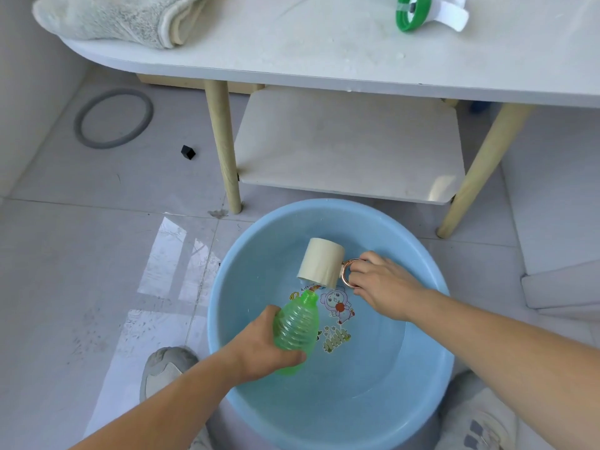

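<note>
My left hand [259, 347] grips a ribbed green plastic bottle [297, 329] over a light blue basin [227, 319] on the floor. The bottle's open neck points up toward a cream mug [321, 263]. My right hand [380, 282] pinches the mug's copper ring handle [346, 273]. The mug is tipped mouth-down just above the bottle's neck, and a thin stream of water runs from its rim. Shallow water and cartoon stickers show on the basin's bottom.
A white table [324, 53] with wooden legs and a lower shelf [350, 147] stands behind the basin. On it lie a folded towel [120, 17] and a green-and-white lid [425, 11]. A grey ring [113, 118] and a black cube [188, 152] lie on the tiled floor. My shoes flank the basin.
</note>
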